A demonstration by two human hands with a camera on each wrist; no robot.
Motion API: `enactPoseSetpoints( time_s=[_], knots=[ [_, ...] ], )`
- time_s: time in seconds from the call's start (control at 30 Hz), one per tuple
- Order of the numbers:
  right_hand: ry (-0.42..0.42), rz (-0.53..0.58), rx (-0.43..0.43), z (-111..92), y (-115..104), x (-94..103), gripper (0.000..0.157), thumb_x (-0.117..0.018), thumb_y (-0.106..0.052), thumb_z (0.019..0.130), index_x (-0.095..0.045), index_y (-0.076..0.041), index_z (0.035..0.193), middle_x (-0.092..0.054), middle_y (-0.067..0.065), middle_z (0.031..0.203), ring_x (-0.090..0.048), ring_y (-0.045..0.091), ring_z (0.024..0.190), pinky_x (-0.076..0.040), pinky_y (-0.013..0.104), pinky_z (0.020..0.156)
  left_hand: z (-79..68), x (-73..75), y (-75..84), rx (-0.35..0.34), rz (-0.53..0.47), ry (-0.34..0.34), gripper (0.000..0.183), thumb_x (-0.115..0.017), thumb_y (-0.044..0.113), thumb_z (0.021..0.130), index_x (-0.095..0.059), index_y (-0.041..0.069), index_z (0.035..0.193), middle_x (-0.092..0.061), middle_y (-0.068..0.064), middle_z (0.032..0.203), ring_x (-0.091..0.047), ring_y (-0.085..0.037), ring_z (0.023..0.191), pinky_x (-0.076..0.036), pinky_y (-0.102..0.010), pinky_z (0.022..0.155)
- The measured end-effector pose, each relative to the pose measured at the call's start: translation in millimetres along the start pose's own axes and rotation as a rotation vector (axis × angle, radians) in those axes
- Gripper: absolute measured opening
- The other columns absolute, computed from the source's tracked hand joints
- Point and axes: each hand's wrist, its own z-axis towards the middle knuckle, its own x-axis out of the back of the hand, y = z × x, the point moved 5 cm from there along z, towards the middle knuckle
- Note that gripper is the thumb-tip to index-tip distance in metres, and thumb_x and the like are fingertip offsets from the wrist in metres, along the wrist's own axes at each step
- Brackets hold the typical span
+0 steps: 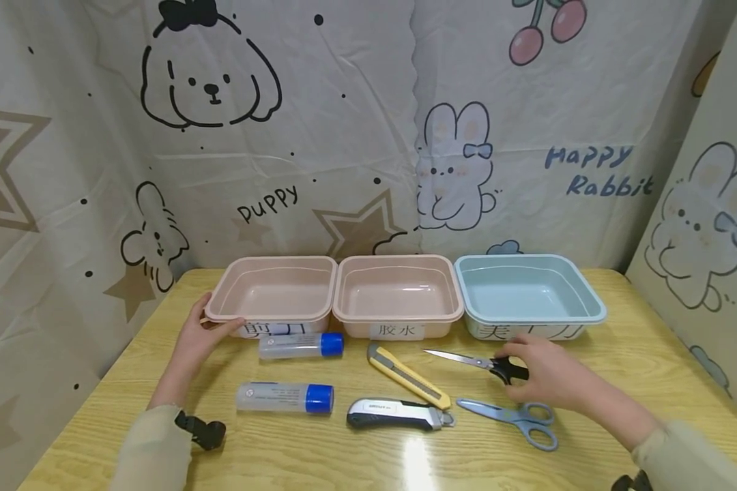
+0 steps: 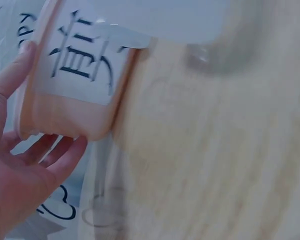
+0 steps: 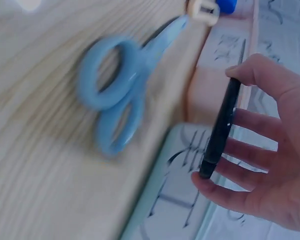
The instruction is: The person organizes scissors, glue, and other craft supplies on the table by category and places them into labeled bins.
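My left hand (image 1: 203,337) grips the front left corner of the left pink bin (image 1: 270,318), thumb at the front rim and fingers around its side. In the left wrist view the same hand (image 2: 35,170) holds the bin (image 2: 65,114) by its end. Black-handled scissors (image 1: 508,370) are held by the handles in my right hand (image 1: 546,372), blades pointing left, in front of the blue bin (image 1: 528,319). The right wrist view shows the handles (image 3: 222,132) edge-on between thumb and fingertips. Blue scissors (image 1: 512,416) lie on the table just below that hand.
Another pink bin (image 1: 399,318) stands between the two others, all with paper labels. Two blue-capped glue bottles (image 1: 282,397) lie at left centre. A yellow utility knife (image 1: 405,374) and a silver-black utility knife (image 1: 396,414) lie mid-table (image 1: 270,457). A printed curtain (image 1: 344,136) hangs behind.
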Motion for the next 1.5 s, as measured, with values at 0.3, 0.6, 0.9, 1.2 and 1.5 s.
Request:
enactPoseSetpoints(
  time_s=[0.3, 0.6, 0.9, 1.2, 1.5],
  knots=[
    [0.194, -0.028, 0.117, 15.4, -32.2, 11.8, 0.043, -0.069, -0.034, 0.061, -0.061, -0.016, 0.099, -0.055, -0.003, 0.095, -0.052, 0.014, 0.084, -0.045, 0.031, 0.069, 1.7, 1.0, -3.2, 0.01, -0.025, -0.031, 0.095, -0.061, 0.054, 0.066, -0.001, 0.034, 0.136, -0.02, -0.013, 0.137, -0.032, -0.031, 0.113, -0.035, -0.047, 0.087],
    [0.3, -0.057, 0.157, 47.6, -46.4, 17.1, 0.048, -0.067, -0.034, 0.063, -0.06, -0.01, 0.104, -0.054, 0.004, 0.098, -0.05, 0.018, 0.087, -0.046, 0.032, 0.07, -0.5, -0.2, 2.0, 0.014, -0.036, -0.009, 0.094, -0.062, 0.054, 0.065, -0.004, 0.033, 0.136, -0.023, -0.01, 0.134, -0.034, -0.026, 0.109, -0.037, -0.037, 0.084],
    [0.339, -0.074, 0.192, 82.3, -71.5, 14.5, 0.045, -0.068, -0.032, 0.062, -0.06, -0.006, 0.099, -0.056, 0.005, 0.093, -0.051, 0.02, 0.085, -0.046, 0.032, 0.069, -3.2, 0.9, -0.4, 0.005, -0.069, 0.003, 0.093, -0.062, 0.052, 0.066, -0.007, 0.03, 0.137, -0.025, -0.01, 0.132, -0.034, -0.027, 0.11, -0.036, -0.039, 0.086],
    [0.347, 0.039, 0.169, 102.5, -81.9, 11.4, 0.04, -0.069, -0.028, 0.06, -0.061, -0.005, 0.091, -0.057, 0.005, 0.088, -0.052, 0.017, 0.079, -0.046, 0.029, 0.068, -0.5, -1.7, -2.0, -0.006, -0.079, 0.0, 0.09, -0.063, 0.051, 0.067, -0.007, 0.034, 0.136, -0.026, -0.009, 0.131, -0.035, -0.026, 0.11, -0.037, -0.04, 0.086],
    [0.399, 0.076, 0.224, 127.8, -97.3, 3.6, 0.035, -0.068, -0.03, 0.063, -0.061, -0.006, 0.088, -0.058, 0.006, 0.083, -0.052, 0.016, 0.074, -0.043, 0.028, 0.062, -2.5, 0.3, -0.7, 0.012, -0.065, -0.006, 0.089, -0.062, 0.052, 0.067, -0.006, 0.036, 0.135, -0.025, -0.01, 0.132, -0.034, -0.027, 0.112, -0.036, -0.041, 0.087]
  ],
)
